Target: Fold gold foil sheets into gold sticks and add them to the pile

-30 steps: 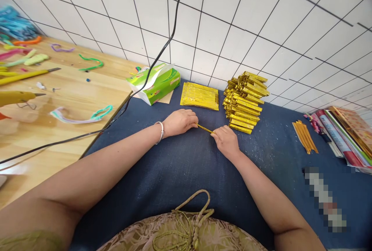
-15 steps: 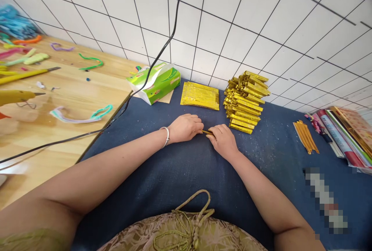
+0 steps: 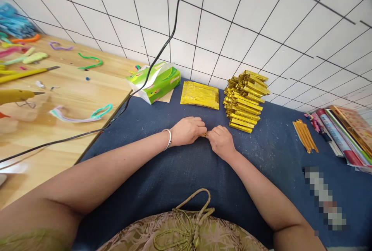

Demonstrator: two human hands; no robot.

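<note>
My left hand [image 3: 188, 130], with a silver bangle at the wrist, and my right hand [image 3: 221, 141] meet above the dark blue cloth [image 3: 174, 173]. Both pinch a small gold paper strip [image 3: 204, 135], most of which my fingers cover. Just beyond my hands lies a flat stack of gold paper strips [image 3: 200, 95]. To its right, gold folded paper tubes [image 3: 245, 102] are heaped in a tall pile, near my right hand.
A green tissue pack [image 3: 162, 82] stands at the back left, with a black cable [image 3: 167, 43] hanging across it. Orange-gold strips [image 3: 305, 136] and a row of books [image 3: 343, 138] lie at right. On the wooden table [image 3: 101, 61] are a glue gun [image 3: 17, 96] and pipe cleaners.
My left hand has shifted slightly right, closing the gap to my right hand. Less of the gold paper strip shows between the fingers.
</note>
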